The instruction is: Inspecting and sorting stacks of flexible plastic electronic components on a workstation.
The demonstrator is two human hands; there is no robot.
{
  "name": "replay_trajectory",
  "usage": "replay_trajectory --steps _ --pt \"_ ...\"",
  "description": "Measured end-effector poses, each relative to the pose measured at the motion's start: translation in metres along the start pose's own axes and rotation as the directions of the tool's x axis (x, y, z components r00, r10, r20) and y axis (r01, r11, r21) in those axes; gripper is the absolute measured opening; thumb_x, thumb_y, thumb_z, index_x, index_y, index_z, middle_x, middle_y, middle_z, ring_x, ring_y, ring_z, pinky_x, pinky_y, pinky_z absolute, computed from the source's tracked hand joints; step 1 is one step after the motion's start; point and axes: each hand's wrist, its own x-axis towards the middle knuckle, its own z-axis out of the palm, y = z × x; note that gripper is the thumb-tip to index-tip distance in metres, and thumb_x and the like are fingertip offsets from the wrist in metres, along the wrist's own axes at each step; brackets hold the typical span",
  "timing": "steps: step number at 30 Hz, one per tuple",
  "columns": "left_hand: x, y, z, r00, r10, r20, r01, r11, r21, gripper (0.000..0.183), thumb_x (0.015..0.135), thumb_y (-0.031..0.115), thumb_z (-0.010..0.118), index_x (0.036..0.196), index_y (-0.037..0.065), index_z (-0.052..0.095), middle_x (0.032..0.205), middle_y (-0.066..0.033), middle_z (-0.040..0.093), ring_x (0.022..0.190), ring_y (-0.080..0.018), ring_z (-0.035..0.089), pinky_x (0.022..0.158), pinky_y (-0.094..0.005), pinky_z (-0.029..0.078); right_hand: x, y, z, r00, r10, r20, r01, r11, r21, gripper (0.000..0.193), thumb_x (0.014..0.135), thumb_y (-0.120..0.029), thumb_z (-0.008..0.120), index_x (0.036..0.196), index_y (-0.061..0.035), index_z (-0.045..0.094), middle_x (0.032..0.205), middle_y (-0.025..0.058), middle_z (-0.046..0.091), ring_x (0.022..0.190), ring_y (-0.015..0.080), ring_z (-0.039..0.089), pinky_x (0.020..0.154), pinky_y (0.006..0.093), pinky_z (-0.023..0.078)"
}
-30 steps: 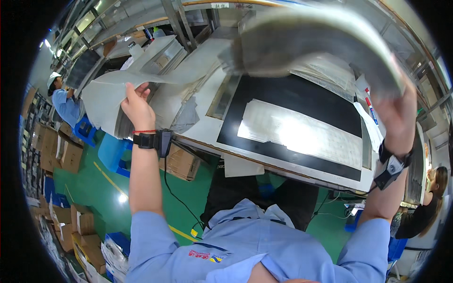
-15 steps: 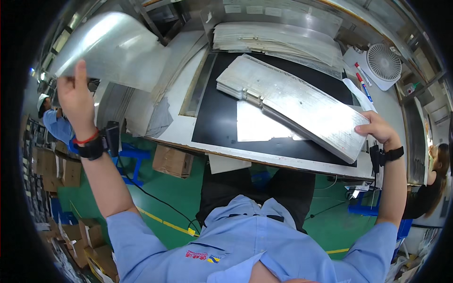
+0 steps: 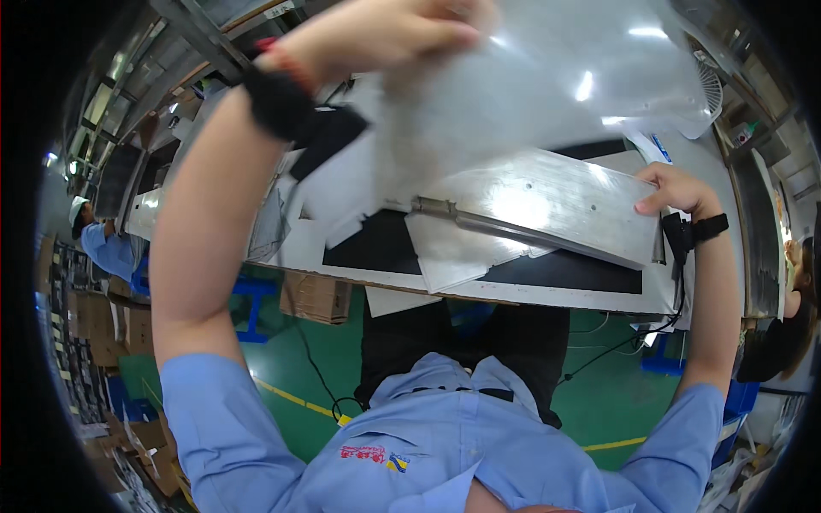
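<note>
My left hand is raised at the top of the view, pinching the edge of a large thin, glossy, see-through sheet. The sheet is blurred by motion and hangs over the far part of the bench and the upper side of a metal plate stack. My right hand grips the right end of that stack of flat silvery metal plates, thumb on top. The stack lies slanted over a black mat. A pale flat sheet sticks out from under its near edge.
A white fan and a blue marker are at the far right. Grey sheets lie on the bench's left side. Beneath the bench is a cardboard box. Other people are at the far left and right.
My left hand has swung from the far left to the top middle, carrying the see-through sheet over the bench. The pale sheet under the stack has turned askew. My right hand stays on the stack.
</note>
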Motion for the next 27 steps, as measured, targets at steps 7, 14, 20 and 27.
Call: replay_trajectory --steps 7,14,20,27 --pt "0.106 -0.02 0.13 0.941 0.109 0.319 -0.128 0.991 0.04 0.04 0.092 0.021 0.058 0.13 0.007 0.054 0.113 -0.0124 0.065 0.102 -0.0207 0.061 0.091 -0.034 0.046 -0.001 0.023 0.008 0.984 0.005 -0.179 0.049 0.955 0.294 0.043 0.078 -0.019 0.072 0.114 0.0006 0.062 0.109 0.0034 0.064 0.095 0.0091 0.056 0.081 0.0241 0.046" --pt "0.118 -0.016 0.157 0.918 0.177 0.356 -0.133 0.981 -0.144 0.04 0.092 0.023 0.057 0.129 0.009 0.056 0.107 -0.011 0.067 0.098 -0.0205 0.062 0.089 -0.0338 0.046 -0.011 0.01 0.053 0.883 0.114 -0.455 0.324 0.554 0.767 0.043 0.1 -0.034 0.044 0.128 -0.0019 0.052 0.114 0.0065 0.063 0.099 0.0141 0.061 0.084 0.0275 0.05" --pt "0.107 -0.032 0.142 0.932 0.119 0.342 -0.118 0.993 -0.024 0.053 0.094 0.043 0.053 0.135 0.01 0.049 0.11 -0.0151 0.066 0.103 -0.0261 0.062 0.091 -0.0355 0.047 -0.009 0.025 0.069 0.794 0.076 -0.603 0.301 0.813 0.499 0.032 0.097 -0.023 0.054 0.12 -0.001 0.058 0.105 0.0042 0.065 0.09 0.0083 0.06 0.08 0.0231 0.047" --pt "0.024 -0.145 0.077 0.959 -0.158 0.237 0.143 0.987 0.077 0.04 0.093 0.034 0.059 0.117 0.003 0.061 0.102 -0.0094 0.067 0.091 -0.0151 0.061 0.082 -0.029 0.048 -0.003 0.017 0.085 0.713 0.16 -0.682 0.372 0.739 0.562 0.031 0.096 -0.019 0.052 0.122 -0.0007 0.056 0.105 0.005 0.065 0.09 0.0104 0.06 0.082 0.0238 0.047"
